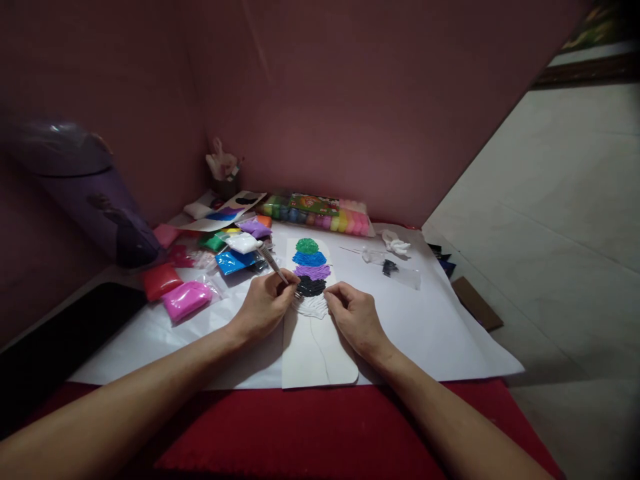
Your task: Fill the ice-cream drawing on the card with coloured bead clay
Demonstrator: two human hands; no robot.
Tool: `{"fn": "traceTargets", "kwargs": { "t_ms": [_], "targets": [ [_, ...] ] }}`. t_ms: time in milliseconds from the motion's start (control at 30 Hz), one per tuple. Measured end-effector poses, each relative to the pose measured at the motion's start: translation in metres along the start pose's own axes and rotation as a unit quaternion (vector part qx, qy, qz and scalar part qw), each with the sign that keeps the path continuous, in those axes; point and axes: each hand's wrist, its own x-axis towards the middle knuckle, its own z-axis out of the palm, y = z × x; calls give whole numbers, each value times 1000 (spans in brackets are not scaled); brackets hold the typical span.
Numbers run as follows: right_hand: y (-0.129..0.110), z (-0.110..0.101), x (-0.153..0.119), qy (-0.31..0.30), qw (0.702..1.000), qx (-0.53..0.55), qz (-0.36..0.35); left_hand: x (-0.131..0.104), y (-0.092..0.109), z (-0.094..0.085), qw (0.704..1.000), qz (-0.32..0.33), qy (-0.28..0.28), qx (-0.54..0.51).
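Observation:
A pale card (306, 353) lies in front of me, bearing stacked bands of textured clay: green (307, 246), blue (309, 258), purple (313, 271), black (311, 287) and white (311, 307). A thin drawn line runs down below the white clay. My left hand (267, 298) is closed around a slim metal fork (271, 262), its handle slanting up and left and its tines close to the left edge of the black and white bands. My right hand (357, 317) pinches at the right edge of those bands; whatever is between its fingertips is hidden.
Several bagged clay packs, including pink (187, 301), red (161, 281) and blue (234, 262), lie to the left. Behind sits a long clay pack (317, 213). White clay (395, 243) and a plastic wrapper (406, 276) are at right. A purple bottle (95, 193) stands far left.

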Motion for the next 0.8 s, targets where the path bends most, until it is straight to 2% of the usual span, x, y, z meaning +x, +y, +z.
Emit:
{"fn": "traceTargets", "kwargs": {
  "t_ms": [267,800],
  "targets": [
    [-2,-1,1,0,1000,-6,1,0,-3,1,1000,2,-10,15],
    [-2,-1,-1,-4,1000,0,6,4,-3,-1,997,16,17,68]
  ]
}}
